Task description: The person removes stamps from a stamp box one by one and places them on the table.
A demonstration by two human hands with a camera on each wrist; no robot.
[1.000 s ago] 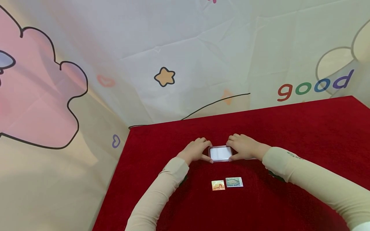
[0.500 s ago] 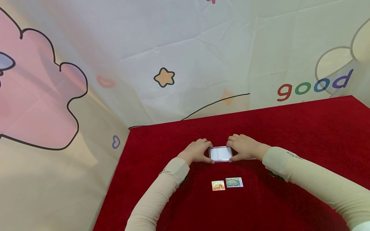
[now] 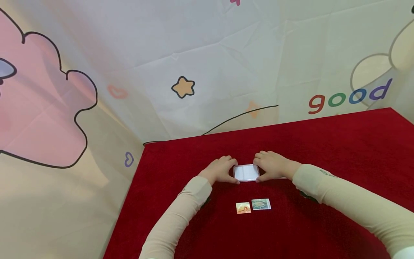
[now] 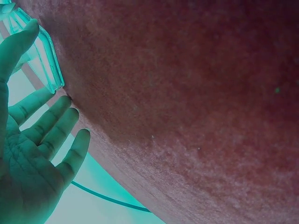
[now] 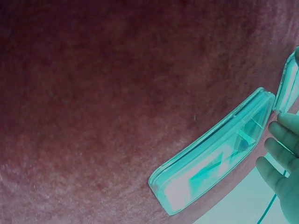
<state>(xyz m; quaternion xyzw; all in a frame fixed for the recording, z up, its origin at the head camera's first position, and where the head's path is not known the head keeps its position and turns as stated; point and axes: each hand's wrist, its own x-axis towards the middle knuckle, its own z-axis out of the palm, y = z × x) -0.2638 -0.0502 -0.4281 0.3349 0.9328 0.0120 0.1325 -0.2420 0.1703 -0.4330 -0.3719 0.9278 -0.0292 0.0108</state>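
A clear, shallow rectangular plastic case [image 3: 247, 173] lies on the red cloth, looking white inside. My left hand [image 3: 220, 171] holds its left end between thumb and fingertips, and my right hand [image 3: 273, 165] has the right end the same way. The left wrist view catches the case [image 4: 46, 53] at the left hand's thumb and index finger, the other fingers spread. Beside the right hand, a second clear plastic piece of similar shape [image 5: 212, 154] rests on the cloth in the right wrist view. From the head, that hand mostly hides it.
Two small stamp-like pictures lie nearer the body, an orange one [image 3: 243, 208] and a green one [image 3: 261, 204]. The red cloth [image 3: 194, 154] covers the table up to a printed backdrop [image 3: 226, 90] behind and on the left.
Both hands keep their places at the case's ends. The case shows only a very slight shift, and the head view has moved a little.
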